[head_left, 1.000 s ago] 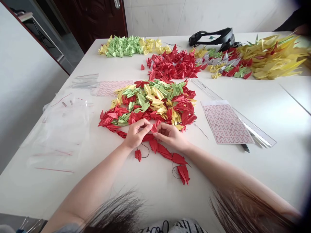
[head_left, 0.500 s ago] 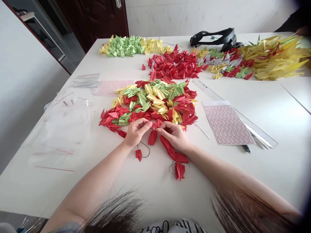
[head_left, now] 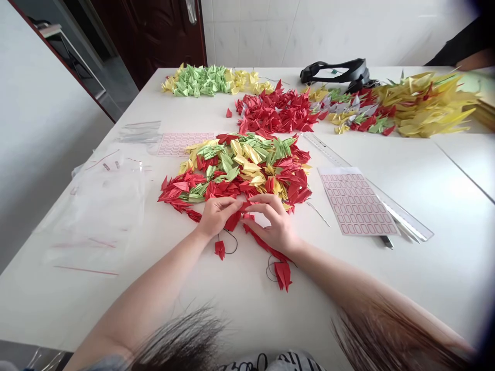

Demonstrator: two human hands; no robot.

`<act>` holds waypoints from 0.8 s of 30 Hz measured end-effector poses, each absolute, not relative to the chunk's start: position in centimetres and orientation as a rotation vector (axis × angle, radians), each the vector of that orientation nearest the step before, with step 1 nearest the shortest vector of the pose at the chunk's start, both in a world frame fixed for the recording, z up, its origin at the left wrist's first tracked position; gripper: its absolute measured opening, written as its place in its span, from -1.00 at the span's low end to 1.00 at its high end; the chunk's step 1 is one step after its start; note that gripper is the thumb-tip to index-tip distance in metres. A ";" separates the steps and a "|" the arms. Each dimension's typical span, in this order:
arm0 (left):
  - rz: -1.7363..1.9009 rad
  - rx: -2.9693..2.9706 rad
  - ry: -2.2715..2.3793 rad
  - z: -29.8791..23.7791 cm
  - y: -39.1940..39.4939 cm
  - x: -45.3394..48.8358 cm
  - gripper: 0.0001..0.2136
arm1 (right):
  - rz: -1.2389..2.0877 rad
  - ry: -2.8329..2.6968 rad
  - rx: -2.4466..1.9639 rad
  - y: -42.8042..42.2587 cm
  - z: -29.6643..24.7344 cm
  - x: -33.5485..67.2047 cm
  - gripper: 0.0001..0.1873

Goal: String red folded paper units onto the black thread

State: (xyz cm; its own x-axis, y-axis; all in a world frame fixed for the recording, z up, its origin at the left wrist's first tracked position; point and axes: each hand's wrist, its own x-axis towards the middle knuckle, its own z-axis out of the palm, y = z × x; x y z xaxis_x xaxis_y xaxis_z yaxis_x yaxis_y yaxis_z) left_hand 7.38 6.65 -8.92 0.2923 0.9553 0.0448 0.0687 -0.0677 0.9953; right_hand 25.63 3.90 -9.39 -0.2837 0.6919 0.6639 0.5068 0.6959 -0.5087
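Red origami crane strand (head_left: 266,248) lies just below the mixed crane heap (head_left: 240,165) on the tabletop (head_left: 425,288). Left hand (head_left: 218,216) curled at it, closure unclear; right hand (head_left: 273,221) open, arched over it. Light, crushable paper: hold by the black thread (head_left: 233,248).

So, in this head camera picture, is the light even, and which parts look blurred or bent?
In the head view, the light is soft and even, with weak shadows under the left hand and right hand; the hair at the bottom edge is strongly blurred, the top right corner is dark and smeared, the table edge looks slightly bent, and the paper cranes stay fairly sharp.
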 end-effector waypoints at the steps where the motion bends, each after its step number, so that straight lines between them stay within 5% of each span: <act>1: 0.963 1.465 1.009 -8.9 6.6 7.4 -0.68 | 0.237 -1.965 -0.921 3.9 -9.4 25.6 -0.84; 7: 0.919 1.572 0.988 -8.9 6.6 7.2 -0.61 | 0.298 -1.926 -0.906 4.3 -9.7 25.7 -0.89; 24: 1.161 1.613 1.036 -9.1 5.9 8.2 -0.83 | 0.275 -1.820 -0.994 4.4 -9.8 25.9 -0.87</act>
State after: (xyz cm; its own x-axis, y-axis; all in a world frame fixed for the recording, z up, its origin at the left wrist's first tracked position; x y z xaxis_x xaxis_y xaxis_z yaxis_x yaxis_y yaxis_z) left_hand 8.20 5.88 -9.05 0.2184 0.9452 0.2427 0.1332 -0.2753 0.9521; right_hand 25.89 4.39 -9.84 -0.1597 0.7334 0.6607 0.5052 0.6357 -0.5836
